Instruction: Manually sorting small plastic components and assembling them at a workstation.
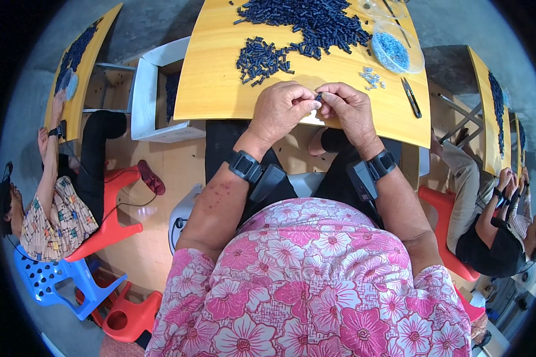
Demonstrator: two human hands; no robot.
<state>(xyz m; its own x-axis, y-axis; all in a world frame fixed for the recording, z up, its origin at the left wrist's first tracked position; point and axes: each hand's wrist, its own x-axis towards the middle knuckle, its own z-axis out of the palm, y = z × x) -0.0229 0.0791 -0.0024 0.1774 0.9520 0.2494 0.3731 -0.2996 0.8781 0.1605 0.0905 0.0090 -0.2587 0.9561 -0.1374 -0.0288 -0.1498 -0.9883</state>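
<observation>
Over the near edge of the yellow table, my left hand [285,108] and my right hand [346,107] meet fingertip to fingertip. Both are closed in a pinch on one small dark plastic part [318,96], mostly covered by the fingers. A small heap of the same kind of dark parts [261,60] lies just beyond my left hand. Past my right hand are several loose clear-blue pieces [371,78] and a round clear tub [398,49] of light-blue pieces. Black-handled tweezers or snips [411,98] rest to the right.
A large pile of dark parts [307,22] covers the far part of the table [211,71]. Below its left side stands a white box [150,89] with dark parts inside. People work at tables left and right, with red stools [116,205] and a blue chair [71,279] nearby.
</observation>
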